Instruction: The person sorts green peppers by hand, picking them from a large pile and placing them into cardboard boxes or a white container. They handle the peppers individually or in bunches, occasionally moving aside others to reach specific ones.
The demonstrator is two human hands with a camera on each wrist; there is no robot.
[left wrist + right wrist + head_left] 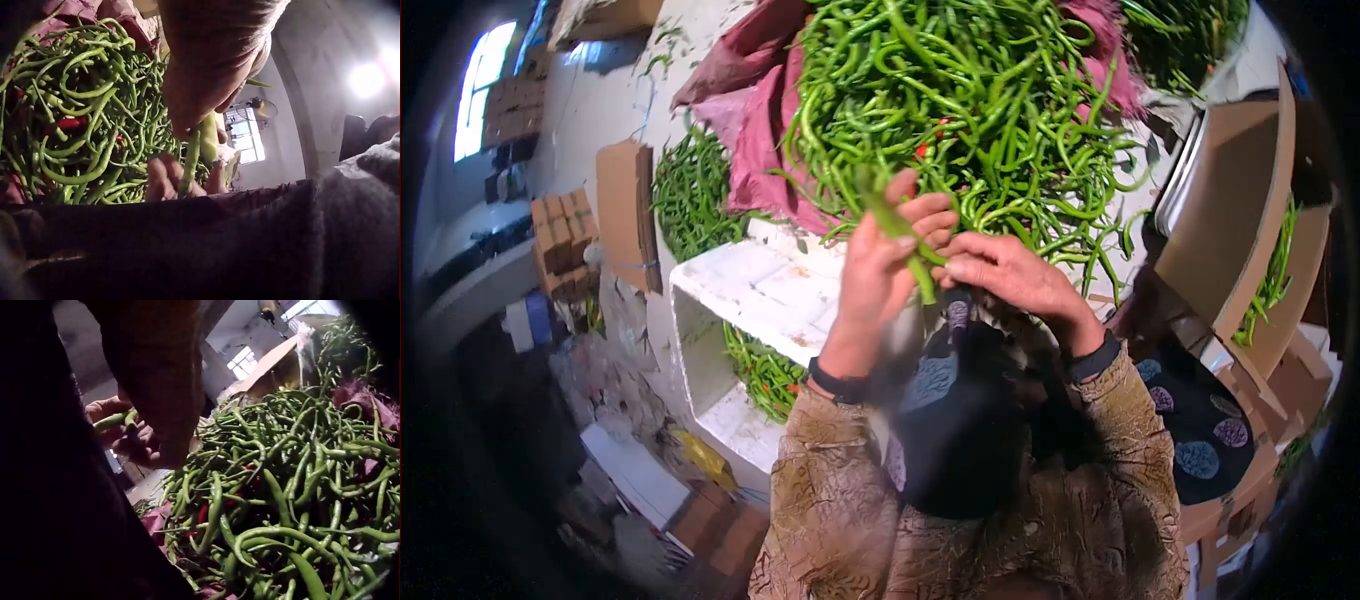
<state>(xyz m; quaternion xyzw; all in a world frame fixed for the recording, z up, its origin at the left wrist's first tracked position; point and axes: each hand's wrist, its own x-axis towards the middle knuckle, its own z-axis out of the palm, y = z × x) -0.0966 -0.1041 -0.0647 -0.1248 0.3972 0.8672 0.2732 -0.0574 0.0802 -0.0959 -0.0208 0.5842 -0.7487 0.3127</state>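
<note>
In the head view my left hand (885,255) holds a few long green peppers (923,280) across its palm, fingers curled and pointing up. My right hand (1025,280) meets it from the right, its fingertips at the lower ends of those peppers. Both wrist views show the two hands close together around green peppers (191,156). Beyond the hands lies a large heap of green peppers (960,110) with a few red ones, on a pink sack (760,130). Whether the right fingers pinch a pepper is hard to see.
A white foam box (745,290) with peppers inside lies at the left, next to a smaller pepper pile (695,190). Folded cardboard (627,200) stands further left. At the right is an open cardboard box (1230,200) with some peppers. Dark patterned cloth (960,430) covers the lap.
</note>
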